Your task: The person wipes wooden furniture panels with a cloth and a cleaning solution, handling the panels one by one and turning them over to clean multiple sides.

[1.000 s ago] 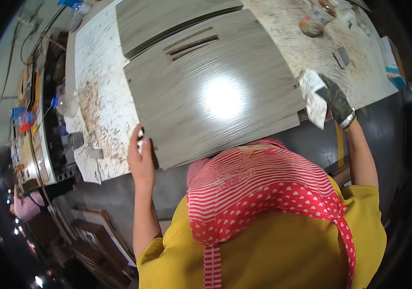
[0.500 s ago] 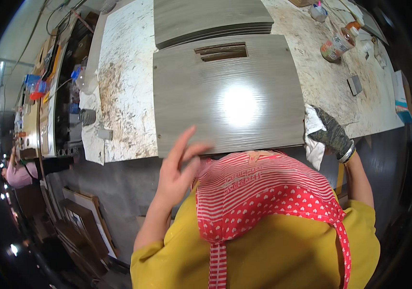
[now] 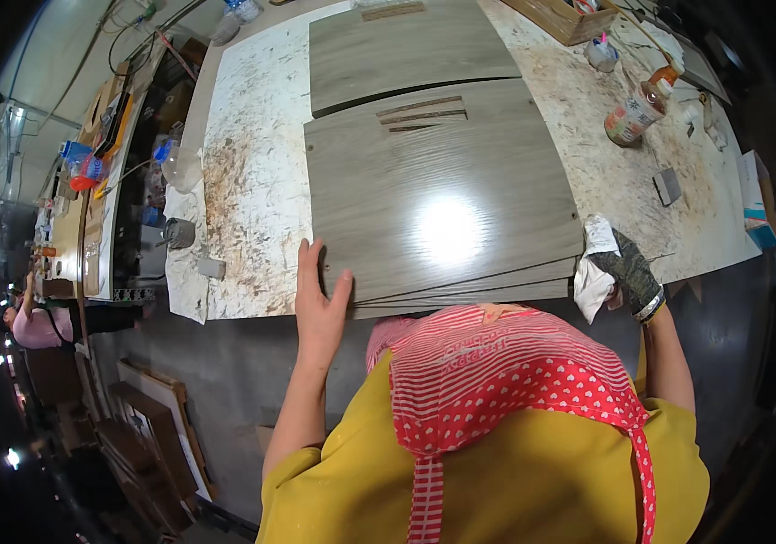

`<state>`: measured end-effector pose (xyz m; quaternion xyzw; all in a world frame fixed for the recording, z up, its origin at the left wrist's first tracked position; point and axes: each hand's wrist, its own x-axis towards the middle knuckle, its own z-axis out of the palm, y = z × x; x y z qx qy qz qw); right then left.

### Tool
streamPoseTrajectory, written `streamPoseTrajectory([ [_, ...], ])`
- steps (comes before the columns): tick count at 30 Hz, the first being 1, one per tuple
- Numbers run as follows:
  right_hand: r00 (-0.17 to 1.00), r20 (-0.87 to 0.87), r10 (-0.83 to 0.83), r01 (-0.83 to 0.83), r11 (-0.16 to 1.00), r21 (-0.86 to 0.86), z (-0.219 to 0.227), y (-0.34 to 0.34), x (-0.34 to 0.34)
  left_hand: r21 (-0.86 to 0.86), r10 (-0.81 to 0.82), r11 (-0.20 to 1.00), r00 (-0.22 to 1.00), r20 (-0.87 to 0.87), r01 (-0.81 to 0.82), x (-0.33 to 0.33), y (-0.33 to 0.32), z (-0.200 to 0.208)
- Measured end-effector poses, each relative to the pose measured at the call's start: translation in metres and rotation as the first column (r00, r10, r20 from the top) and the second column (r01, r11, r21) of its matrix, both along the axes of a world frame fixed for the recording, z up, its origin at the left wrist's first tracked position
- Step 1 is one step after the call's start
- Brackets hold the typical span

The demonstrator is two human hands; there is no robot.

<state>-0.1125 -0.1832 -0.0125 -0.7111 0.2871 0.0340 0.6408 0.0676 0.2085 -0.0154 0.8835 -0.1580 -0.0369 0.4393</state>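
A stack of grey wood-grain boards (image 3: 460, 190) lies in front of me; the top one has a rectangular slot near its far edge. Along the near side the boards' edges are fanned slightly out of line. My bare left hand (image 3: 320, 304) is at the stack's near left corner, fingers along the left edge and thumb spread apart. At the near right corner, my right hand (image 3: 631, 276), in a dark grey glove, is closed on a crumpled white cloth (image 3: 596, 286) against the boards' edge. Beyond lies a second stack of grey boards (image 3: 406, 50).
The stained white worktable (image 3: 257, 181) carries a drink bottle (image 3: 635, 113), a small grey block (image 3: 666, 187) and a wooden box (image 3: 560, 20) on the right. At left are another grey block (image 3: 212, 267) and a clear bottle (image 3: 181, 168). A person (image 3: 43, 325) stands far left.
My left hand has moved from over the near edge onto the stack's left corner. The near stack's edges have become fanned and skewed. The right hand keeps the cloth at the right corner.
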Motion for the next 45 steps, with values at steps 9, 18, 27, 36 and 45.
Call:
streamPoseTrajectory([
  [9,0.991,-0.073,0.109,-0.118,0.983,-0.142,0.009,-0.009,-0.008,-0.491,0.008,0.809,0.842,-0.540,-0.322,-0.011,-0.004,0.023],
  [18,0.959,0.243,-0.150,0.137,0.988,0.069,0.049,-0.007,-0.015,-0.658,-0.158,0.716,0.863,-0.479,-0.234,0.007,0.010,0.040],
  [27,0.882,0.462,0.093,0.142,0.883,-0.448,0.116,-0.020,0.011,-0.391,0.007,0.914,0.963,0.270,0.103,0.049,-0.017,0.071],
  [36,0.854,0.381,0.354,0.238,0.385,-0.892,0.163,-0.015,0.058,-0.723,-0.127,0.616,0.945,0.300,0.312,0.091,-0.052,0.093],
  [45,0.849,0.413,0.329,0.281,0.381,-0.881,0.170,-0.018,0.072,-0.733,-0.117,0.638,0.971,0.209,0.235,0.109,-0.060,0.104],
])
